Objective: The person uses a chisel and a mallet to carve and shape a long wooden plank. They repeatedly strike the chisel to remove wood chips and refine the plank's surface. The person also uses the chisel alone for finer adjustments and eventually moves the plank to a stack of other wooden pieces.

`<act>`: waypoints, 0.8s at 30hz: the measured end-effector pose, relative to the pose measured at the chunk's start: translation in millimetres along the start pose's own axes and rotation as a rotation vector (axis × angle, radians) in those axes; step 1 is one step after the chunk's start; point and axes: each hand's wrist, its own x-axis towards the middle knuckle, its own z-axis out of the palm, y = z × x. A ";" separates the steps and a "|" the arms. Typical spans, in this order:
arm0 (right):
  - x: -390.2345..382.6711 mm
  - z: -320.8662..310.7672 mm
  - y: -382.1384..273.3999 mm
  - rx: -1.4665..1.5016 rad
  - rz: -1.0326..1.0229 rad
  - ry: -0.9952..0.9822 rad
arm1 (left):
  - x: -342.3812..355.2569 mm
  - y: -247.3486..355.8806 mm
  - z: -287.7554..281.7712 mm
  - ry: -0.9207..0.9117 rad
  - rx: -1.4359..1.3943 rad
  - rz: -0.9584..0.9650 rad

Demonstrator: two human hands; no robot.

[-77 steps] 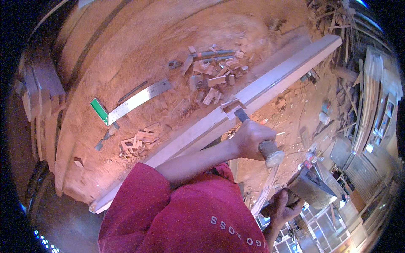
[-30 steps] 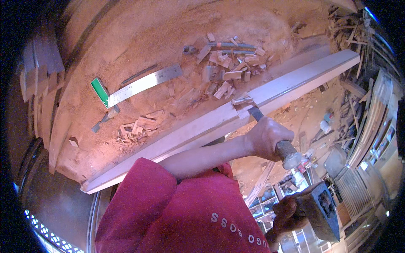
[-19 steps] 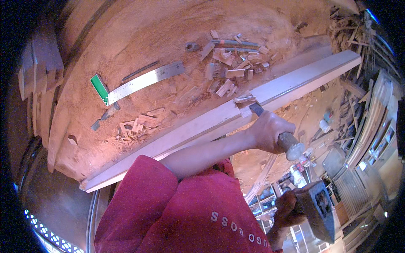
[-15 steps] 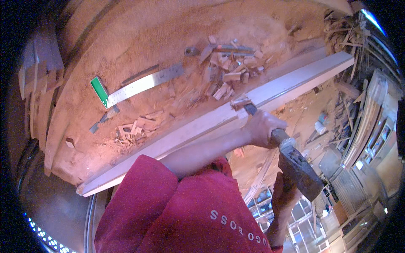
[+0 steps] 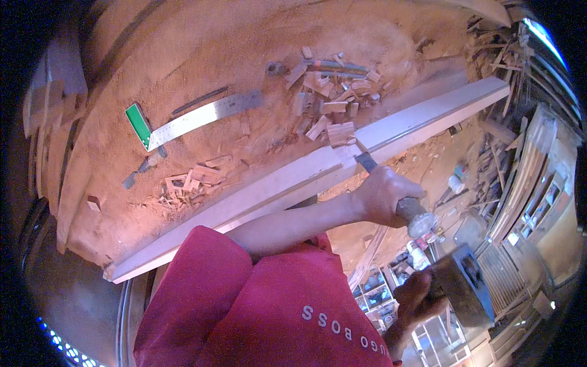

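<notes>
A long pale wooden beam [image 5: 263,186] runs slantwise from the lower left to the upper right. My left hand [image 5: 386,194] is closed around the handle of a chisel [image 5: 366,161], whose blade meets the beam at a cut notch. Just beyond the blade, a split wood chip [image 5: 341,133] stands at the notch. Lower right, my right hand [image 5: 417,301] is wrapped around a hammer, its handle mostly hidden. The dark, blocky hammer head [image 5: 463,290] hangs apart from the chisel's butt end.
A try square [image 5: 202,120] with a green stock lies on the dusty surface beyond the beam. Wood offcuts [image 5: 333,92] pile near the notch, with chips [image 5: 194,180] farther left. Scrap wood [image 5: 498,131] and shelves [image 5: 376,290] stand to the right.
The hammer has moved away from the chisel's butt, down and to the right. The wood chip at the notch has tilted up and away from the beam.
</notes>
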 end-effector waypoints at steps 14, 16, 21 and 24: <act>36.3 44.9 -15.9 -0.538 -0.377 -0.281 | -14.7 -38.3 1.9 -0.032 0.154 -0.010; 37.4 45.2 -16.2 -0.492 -0.327 -0.269 | -16.1 -46.2 2.4 -0.037 0.113 -0.031; 29.4 43.2 7.0 -0.475 -0.248 -0.268 | -17.8 -52.4 4.1 -0.014 0.126 -0.025; 44.1 51.5 -11.7 -0.560 -0.435 -0.296 | -17.1 -52.3 7.0 -0.014 0.160 -0.018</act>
